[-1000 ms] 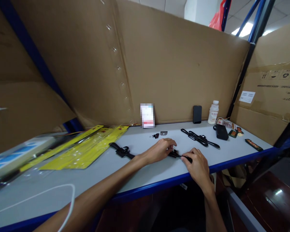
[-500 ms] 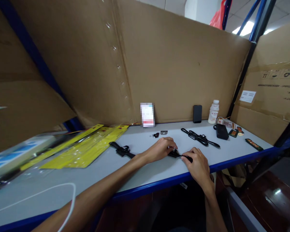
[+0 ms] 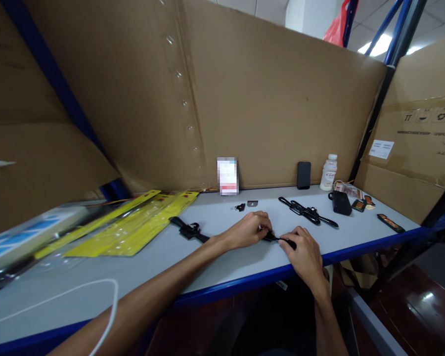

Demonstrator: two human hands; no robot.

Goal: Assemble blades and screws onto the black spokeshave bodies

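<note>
A black spokeshave (image 3: 270, 237) lies low over the table near its front edge, partly covered by my fingers. My right hand (image 3: 301, 247) is closed round its right handle. My left hand (image 3: 250, 230) pinches at its middle part; the small piece between those fingertips is hidden. Beyond my left hand lie a flat metal blade (image 3: 252, 203) and a small dark cap with tiny screws (image 3: 240, 207). Another black spokeshave (image 3: 189, 230) rests left of my left hand, partly behind the forearm. To the right, more black spokeshaves (image 3: 307, 212) lie close together.
Yellow blister cards (image 3: 148, 227) and a blue-and-white box (image 3: 33, 237) cover the left. A lit screen (image 3: 228, 176), a black phone (image 3: 303, 175) and a white bottle (image 3: 329, 172) stand at the back by cardboard. A black case (image 3: 341, 202) lies at right. A white cable (image 3: 113, 301) crosses my left forearm.
The view has shifted slightly. My left fingers have turned a little at the spokeshave's middle, while my right hand keeps its hold on the handle.
</note>
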